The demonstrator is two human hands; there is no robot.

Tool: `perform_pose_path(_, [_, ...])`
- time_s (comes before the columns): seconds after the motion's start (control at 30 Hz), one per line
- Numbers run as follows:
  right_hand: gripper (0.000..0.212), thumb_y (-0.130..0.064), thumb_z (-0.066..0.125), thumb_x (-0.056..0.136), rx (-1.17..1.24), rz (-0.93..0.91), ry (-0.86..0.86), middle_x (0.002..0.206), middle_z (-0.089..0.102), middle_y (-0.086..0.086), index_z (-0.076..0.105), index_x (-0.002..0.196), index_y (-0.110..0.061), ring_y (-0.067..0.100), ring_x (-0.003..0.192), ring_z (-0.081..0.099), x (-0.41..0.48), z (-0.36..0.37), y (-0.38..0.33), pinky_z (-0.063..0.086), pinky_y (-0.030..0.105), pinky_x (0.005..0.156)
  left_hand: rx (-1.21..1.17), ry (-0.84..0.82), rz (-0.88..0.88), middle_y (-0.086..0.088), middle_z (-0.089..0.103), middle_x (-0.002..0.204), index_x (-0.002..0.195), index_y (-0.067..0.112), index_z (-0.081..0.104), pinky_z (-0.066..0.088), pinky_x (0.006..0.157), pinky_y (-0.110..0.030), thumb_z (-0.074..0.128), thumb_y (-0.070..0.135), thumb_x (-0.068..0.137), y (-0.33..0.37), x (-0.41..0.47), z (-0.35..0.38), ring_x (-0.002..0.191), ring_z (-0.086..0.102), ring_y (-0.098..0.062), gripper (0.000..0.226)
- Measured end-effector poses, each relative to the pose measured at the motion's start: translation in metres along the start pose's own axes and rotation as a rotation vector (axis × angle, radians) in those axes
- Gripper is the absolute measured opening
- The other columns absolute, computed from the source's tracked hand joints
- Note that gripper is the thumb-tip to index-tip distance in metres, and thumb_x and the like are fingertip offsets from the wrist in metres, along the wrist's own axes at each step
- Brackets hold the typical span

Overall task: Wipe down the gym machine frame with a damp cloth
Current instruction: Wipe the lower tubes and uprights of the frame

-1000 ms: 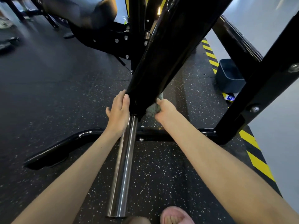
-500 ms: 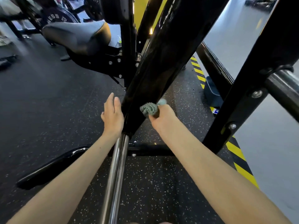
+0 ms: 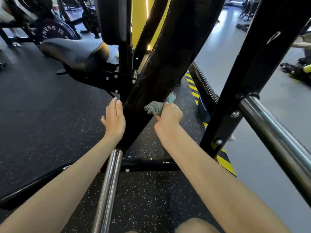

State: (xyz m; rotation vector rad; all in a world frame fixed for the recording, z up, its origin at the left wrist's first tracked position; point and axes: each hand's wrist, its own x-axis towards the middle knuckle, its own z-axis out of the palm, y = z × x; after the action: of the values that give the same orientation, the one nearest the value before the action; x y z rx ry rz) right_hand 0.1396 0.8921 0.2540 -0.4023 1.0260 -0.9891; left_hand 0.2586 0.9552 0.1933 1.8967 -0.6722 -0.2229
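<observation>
The right grip was curled round a bunched teal cloth, pressing it against the right-hand edge of the thick black slanted beam of the gym machine frame, low on the beam and above the speckled rubber floor. The left grip held nothing; its fingers lay straight and flat against the beam's left face, just across from the cloth. Below both, a chrome bar ran out of the beam's lower end toward the camera. A black base crossbar lay on the floor behind the forearms. A black upright stood to the right, beside yellow-and-black hazard striping along the rubber floor's right edge.
</observation>
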Motion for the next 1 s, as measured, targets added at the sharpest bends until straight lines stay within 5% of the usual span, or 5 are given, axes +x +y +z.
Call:
perform_pose_path(0.13, [0.027, -0.011, 0.052, 0.097, -0.081, -0.259, 0.043, 0.106, 0.054, 0.007, 0.038, 0.080, -0.028, 0.019, 0.083, 0.055, -0.018, 0.019, -0.014, 0.052, 0.036, 0.074, -0.018, 0.002, 0.033, 0.002, 0.035, 0.151, 0.147, 0.023, 0.032, -0.004, 0.118, -0.042, 0.020, 0.036, 0.105, 0.022, -0.005, 0.007, 0.139, 0.027, -0.012, 0.046])
perform_pose_path(0.4, [0.014, -0.006, 0.059, 0.092, -0.258, -0.894, 0.008, 0.101, 0.047, 0.005, 0.046, 0.093, -0.009, 0.000, 0.079, 0.046, -0.031, 0.020, -0.014, 0.038, 0.007, 0.067, -0.016, 0.027, 0.273, 0.006, 0.037, 0.148, 0.147, 0.021, 0.032, -0.003, 0.118, -0.042, 0.026, 0.031, 0.106, 0.061, -0.001, -0.003, 0.137, 0.029, -0.008, 0.043])
perform_pose_path(0.67, [0.015, 0.010, 0.064, 0.081, -0.455, -1.528, -0.106, 0.091, 0.050, 0.007, 0.069, 0.093, 0.004, -0.001, 0.075, 0.044, -0.034, 0.058, -0.046, 0.040, 0.004, 0.070, -0.067, 0.090, 0.328, 0.003, 0.043, 0.143, 0.145, 0.019, 0.034, 0.000, 0.118, -0.044, 0.029, 0.030, 0.106, 0.069, -0.008, -0.013, 0.134, 0.035, -0.010, 0.042])
perform_pose_path(0.77, [0.016, 0.013, 0.056, 0.081, -0.851, -1.665, -0.133, 0.094, 0.053, 0.012, 0.066, 0.088, 0.002, 0.017, 0.079, 0.051, -0.024, 0.039, -0.023, 0.039, 0.022, 0.056, -0.053, 0.129, 0.306, 0.003, 0.043, 0.144, 0.146, 0.017, 0.034, 0.000, 0.118, -0.042, 0.028, 0.029, 0.106, 0.059, -0.012, -0.022, 0.133, 0.033, -0.007, 0.042])
perform_pose_path(1.0, [0.019, 0.013, 0.065, 0.071, -1.314, -1.683, -0.225, 0.100, 0.056, 0.012, 0.062, 0.083, -0.001, 0.023, 0.082, 0.054, -0.019, 0.028, 0.022, 0.035, 0.018, 0.054, -0.063, 0.147, 0.235, 0.000, 0.049, 0.137, 0.145, 0.019, 0.035, -0.002, 0.117, -0.044, 0.027, 0.031, 0.106, 0.033, -0.015, -0.030, 0.129, 0.040, -0.009, 0.042])
